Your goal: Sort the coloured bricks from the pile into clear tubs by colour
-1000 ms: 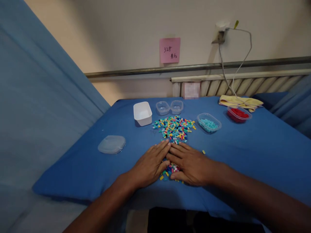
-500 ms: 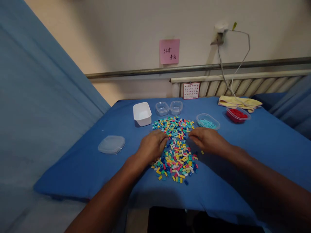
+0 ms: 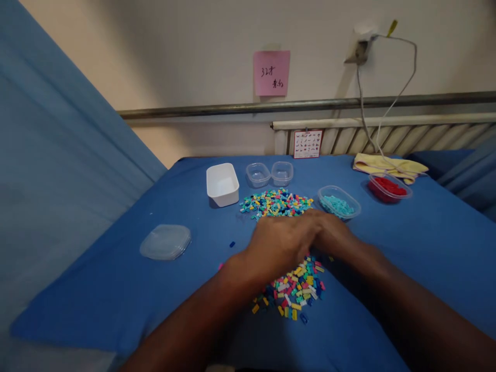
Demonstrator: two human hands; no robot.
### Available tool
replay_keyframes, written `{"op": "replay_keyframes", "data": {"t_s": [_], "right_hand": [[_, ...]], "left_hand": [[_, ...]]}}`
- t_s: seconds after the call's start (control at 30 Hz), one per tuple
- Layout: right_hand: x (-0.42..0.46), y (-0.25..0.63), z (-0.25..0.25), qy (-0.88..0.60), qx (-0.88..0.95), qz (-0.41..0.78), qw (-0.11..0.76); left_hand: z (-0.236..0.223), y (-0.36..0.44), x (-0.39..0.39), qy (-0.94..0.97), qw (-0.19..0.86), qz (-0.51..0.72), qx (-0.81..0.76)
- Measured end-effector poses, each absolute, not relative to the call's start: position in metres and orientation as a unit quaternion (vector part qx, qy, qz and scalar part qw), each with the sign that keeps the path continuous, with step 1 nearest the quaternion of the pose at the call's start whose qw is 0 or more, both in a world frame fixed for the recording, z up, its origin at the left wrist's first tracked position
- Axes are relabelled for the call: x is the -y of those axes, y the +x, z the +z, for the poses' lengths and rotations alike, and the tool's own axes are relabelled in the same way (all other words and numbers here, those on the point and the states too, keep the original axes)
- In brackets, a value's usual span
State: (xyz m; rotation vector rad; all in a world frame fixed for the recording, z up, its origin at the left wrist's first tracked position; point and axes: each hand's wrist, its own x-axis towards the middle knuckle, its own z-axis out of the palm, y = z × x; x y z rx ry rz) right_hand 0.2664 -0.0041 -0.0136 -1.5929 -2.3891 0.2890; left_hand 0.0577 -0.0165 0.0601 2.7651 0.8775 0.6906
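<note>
Left hand (image 3: 281, 243) and right hand (image 3: 322, 225) meet over loose bricks (image 3: 298, 289) at mid-counter (image 3: 104, 289); most of the fingers are hidden, and whether they grip anything cannot be told. The bricks spread toward the near edge and, beyond the hands, toward a white bin (image 3: 225, 199) and two clear tubs (image 3: 258, 179) by the far edge. Blue surface runs between lids (image 3: 166, 243) and the left edge; a turquoise-filled tub (image 3: 353, 202) sits right.

The white tub (image 3: 228, 198) is smooth plastic, the bricks (image 3: 277, 203) right of it plastic, the sheet (image 3: 201, 206) beneath it matt cloth
</note>
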Motion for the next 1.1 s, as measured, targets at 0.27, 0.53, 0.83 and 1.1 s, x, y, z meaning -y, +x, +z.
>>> {"op": "replay_keyframes", "data": {"t_s": [0.27,0.53,0.83,1.1], "right_hand": [[0.007,0.278,-0.01,-0.503,0.829,0.153,0.19],[0.012,0.264,-0.012,-0.529,0.825,0.101,0.173],[0.014,0.271,-0.019,-0.484,0.851,0.07,0.191],[0.022,0.271,-0.01,-0.371,0.896,0.084,0.229]], "left_hand": [[0.012,-0.018,-0.052,0.781,0.15,0.336,-0.505],[-0.007,-0.037,-0.075,0.75,0.165,0.387,-0.511],[-0.006,-0.037,-0.084,0.675,0.295,0.42,-0.53],[-0.013,-0.036,-0.084,0.684,0.299,0.411,-0.523]]}}
